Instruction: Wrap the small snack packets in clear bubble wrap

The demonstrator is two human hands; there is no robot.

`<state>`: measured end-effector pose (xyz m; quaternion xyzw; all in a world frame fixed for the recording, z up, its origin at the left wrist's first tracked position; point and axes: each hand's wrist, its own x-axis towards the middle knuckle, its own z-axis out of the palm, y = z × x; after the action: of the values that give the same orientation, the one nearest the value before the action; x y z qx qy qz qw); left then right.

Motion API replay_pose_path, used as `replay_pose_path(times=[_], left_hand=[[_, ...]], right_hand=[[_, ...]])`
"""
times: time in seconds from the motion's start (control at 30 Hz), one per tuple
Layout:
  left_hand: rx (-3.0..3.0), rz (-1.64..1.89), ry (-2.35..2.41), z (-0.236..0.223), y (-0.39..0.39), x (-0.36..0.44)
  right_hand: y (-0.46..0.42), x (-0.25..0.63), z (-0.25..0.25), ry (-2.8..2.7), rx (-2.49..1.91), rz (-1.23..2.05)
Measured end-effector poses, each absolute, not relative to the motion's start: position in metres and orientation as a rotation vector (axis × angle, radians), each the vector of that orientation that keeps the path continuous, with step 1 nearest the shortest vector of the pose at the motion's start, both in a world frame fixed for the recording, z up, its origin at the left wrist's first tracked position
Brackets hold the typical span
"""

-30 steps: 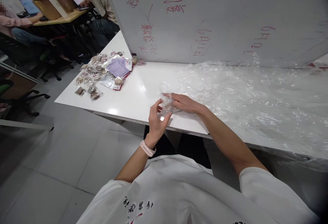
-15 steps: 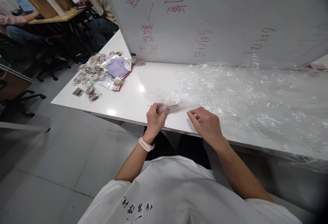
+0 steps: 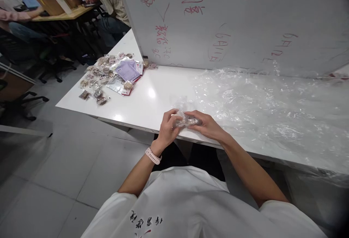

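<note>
A small clear plastic packet [image 3: 188,120] with something brownish inside is held between my two hands, just above the table's front edge. My left hand [image 3: 170,126] is closed on its left end, fingers curled over the crinkled film. On the right end, my right hand [image 3: 207,124] grips it between thumb and fingers. Part of the packet is covered by my fingers, so its contents cannot be made out. Right behind it, a thin piece of clear film [image 3: 180,100] lies on the white table [image 3: 131,112].
Clear plastic film or bags [image 3: 261,107] spread over the table's right side. Small wrapped packets [image 3: 100,72] are heaped at the left, with purple pouches [image 3: 127,71] on them. A whiteboard [image 3: 231,20] stands along the back. Two people sit at a wooden desk [image 3: 65,15] behind.
My right hand drew back from the packet to the right, then returned and took hold of its right end. My left hand stayed on the packet, moving slightly right.
</note>
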<state>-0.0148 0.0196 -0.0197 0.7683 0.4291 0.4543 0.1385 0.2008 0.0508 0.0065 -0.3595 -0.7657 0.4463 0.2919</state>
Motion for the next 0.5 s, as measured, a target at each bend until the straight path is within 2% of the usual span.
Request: replay_pose_path(times=[0.2, 0.27, 0.43, 0.5], left_hand=[[1.992, 1.127, 1.259, -0.008, 0.027, -0.019], [1.887, 1.031, 1.321, -0.002, 0.035, -0.019], [1.75, 0.882, 1.382, 0.015, 0.059, -0.015], [1.697, 0.819, 1.445, 0.02, 0.067, -0.01]], right_hand=[[0.059, 0.203, 0.014, -2.112, -1.043, 1.23], [0.057, 0.198, 0.012, -2.129, -1.117, 1.037], [0.04, 0.188, 0.005, -2.18, -1.209, 0.248], [0.036, 0.188, 0.003, -2.297, -1.147, 0.096]])
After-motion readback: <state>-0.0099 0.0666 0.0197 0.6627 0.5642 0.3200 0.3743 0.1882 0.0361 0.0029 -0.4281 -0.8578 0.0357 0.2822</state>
